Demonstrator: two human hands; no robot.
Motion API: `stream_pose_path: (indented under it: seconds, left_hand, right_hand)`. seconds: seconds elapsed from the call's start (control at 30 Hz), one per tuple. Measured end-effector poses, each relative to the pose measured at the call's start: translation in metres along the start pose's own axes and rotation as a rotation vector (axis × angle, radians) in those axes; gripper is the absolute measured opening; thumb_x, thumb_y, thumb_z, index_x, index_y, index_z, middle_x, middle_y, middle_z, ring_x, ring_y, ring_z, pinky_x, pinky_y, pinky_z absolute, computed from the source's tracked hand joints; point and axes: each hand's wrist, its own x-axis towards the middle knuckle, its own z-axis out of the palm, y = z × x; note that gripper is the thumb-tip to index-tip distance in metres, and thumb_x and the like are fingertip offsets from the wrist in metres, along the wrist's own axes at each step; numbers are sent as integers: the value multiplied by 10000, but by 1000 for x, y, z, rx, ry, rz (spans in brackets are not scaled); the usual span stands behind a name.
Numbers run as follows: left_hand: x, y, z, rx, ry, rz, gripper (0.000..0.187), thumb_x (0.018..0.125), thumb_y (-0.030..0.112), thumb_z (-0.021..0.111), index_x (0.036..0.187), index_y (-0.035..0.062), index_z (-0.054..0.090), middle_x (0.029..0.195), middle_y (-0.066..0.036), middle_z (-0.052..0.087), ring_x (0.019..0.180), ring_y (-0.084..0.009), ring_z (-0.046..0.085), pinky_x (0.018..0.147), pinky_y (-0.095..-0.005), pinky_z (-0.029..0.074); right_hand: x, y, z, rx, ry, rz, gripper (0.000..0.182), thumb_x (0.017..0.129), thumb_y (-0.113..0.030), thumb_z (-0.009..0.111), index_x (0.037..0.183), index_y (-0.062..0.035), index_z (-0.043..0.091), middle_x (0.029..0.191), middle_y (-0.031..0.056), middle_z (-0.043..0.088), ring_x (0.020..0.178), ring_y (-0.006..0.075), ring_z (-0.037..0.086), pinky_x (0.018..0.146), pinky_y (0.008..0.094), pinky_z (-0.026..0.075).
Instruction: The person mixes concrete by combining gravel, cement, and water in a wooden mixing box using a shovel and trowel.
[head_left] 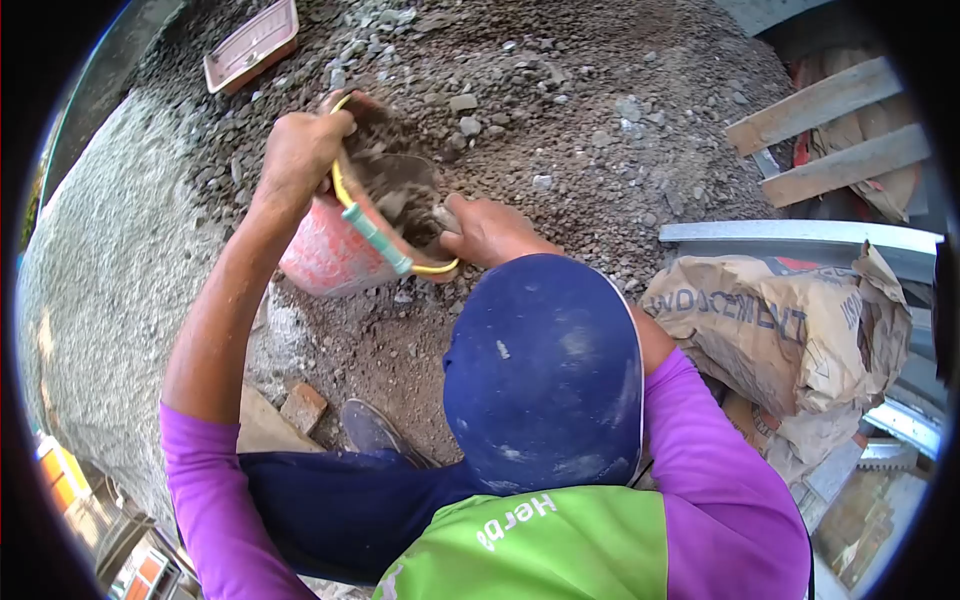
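Note:
A worn pink bucket (335, 250) tilts over on the gravel, its mouth facing right. My left hand (300, 155) is closed on its upper rim beside the yellow handle (345, 185), which has a green sleeve (377, 240). My right hand (495, 230) reaches to the bucket's mouth with fingers wrapped round the grip of a trowel (446, 219). The trowel's blade is inside the bucket, among dark grit, and partly hidden. Loose gravel (560, 130) lies all around the bucket.
A pink plastic tray (250, 48) lies on the gravel at the upper left. A rough grey wall (110, 280) rises at the left. Paper cement bags (745, 320), wooden slats (820, 105) and a metal bar (800, 232) crowd the right. A brick (303, 408) sits near a shoe (380, 430).

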Motion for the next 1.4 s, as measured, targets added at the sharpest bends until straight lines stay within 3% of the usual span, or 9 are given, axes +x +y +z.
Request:
stream_pose_path:
  seconds: [0.23, 0.27, 0.4, 0.5, 0.57, 0.77, 1.03, 1.17, 1.4]
  left_hand:
    - [-4, -11, -4, -139, 45, -32, 284, 802, 207, 715, 714, -55, 650, 583, -94, 604, 437, -213, 575, 438, -358, 461]
    - [2, -14, -3, -174, 39, -49, 282, 805, 206, 714, 713, -53, 647, 576, -94, 598, 432, -211, 571, 430, -359, 454]
    - [18, -22, 1, -188, 26, -65, 270, 811, 195, 707, 721, -51, 640, 563, -95, 586, 428, -206, 569, 419, -360, 445]
    - [12, -16, 3, -247, 31, -57, 262, 811, 189, 706, 731, -52, 640, 564, -100, 590, 423, -202, 561, 418, -357, 439]
    - [13, -12, 3, -231, 53, -58, 259, 805, 180, 710, 726, -54, 634, 565, -104, 590, 420, -201, 550, 413, -352, 432]
    - [8, -16, -4, -236, 64, -91, 255, 788, 174, 719, 733, -60, 635, 575, -93, 578, 425, -191, 528, 400, -354, 404]
    - [-18, -15, -3, 27, -34, 69, 329, 824, 236, 639, 740, -73, 712, 625, -131, 667, 534, -191, 630, 530, -351, 508]
    - [-18, -10, 1, -54, -21, 22, 285, 822, 223, 697, 726, -44, 672, 655, -46, 598, 560, -139, 539, 556, -326, 431]
    - [-16, -13, 4, -85, 29, 59, 311, 823, 216, 637, 693, -62, 691, 616, -124, 665, 469, -194, 623, 440, -332, 493]
  right_hand:
    - [61, 142, -116, 247, 687, 459, 381, 882, -301, 621, 1088, 17, 666, 989, 267, 733, 951, 425, 719, 829, 502, 558]
    - [82, 180, -125, 98, 702, 475, 378, 877, -303, 660, 1079, 16, 665, 906, 218, 740, 800, 374, 732, 715, 477, 575]
    - [111, 172, -113, 317, 312, 421, 302, 927, -267, 631, 1073, -3, 639, 790, 111, 680, 541, 200, 636, 475, 407, 528]
    - [104, 139, -77, 341, 179, 423, 310, 944, -255, 614, 1112, 5, 628, 789, 115, 679, 544, 204, 640, 474, 419, 535]
    - [78, 75, -67, 222, -15, 445, 318, 943, -240, 613, 1118, 25, 619, 823, 153, 700, 609, 254, 676, 561, 437, 573]
    - [25, 18, 4, 10, 85, 52, 356, 920, -253, 612, 1133, 28, 568, 942, 289, 711, 898, 464, 704, 815, 540, 553]
    - [-105, 104, 5, 67, 638, 749, 376, 949, -314, 601, 1122, 10, 521, 866, 276, 708, 835, 477, 700, 739, 565, 536]
    - [-84, 111, 65, 99, 651, 750, 431, 929, -316, 624, 1086, 71, 519, 919, 316, 695, 868, 491, 694, 762, 553, 541]
    - [-7, 65, 54, 370, 344, 478, 421, 912, -267, 626, 1121, 93, 566, 963, 319, 697, 923, 492, 685, 819, 524, 536]
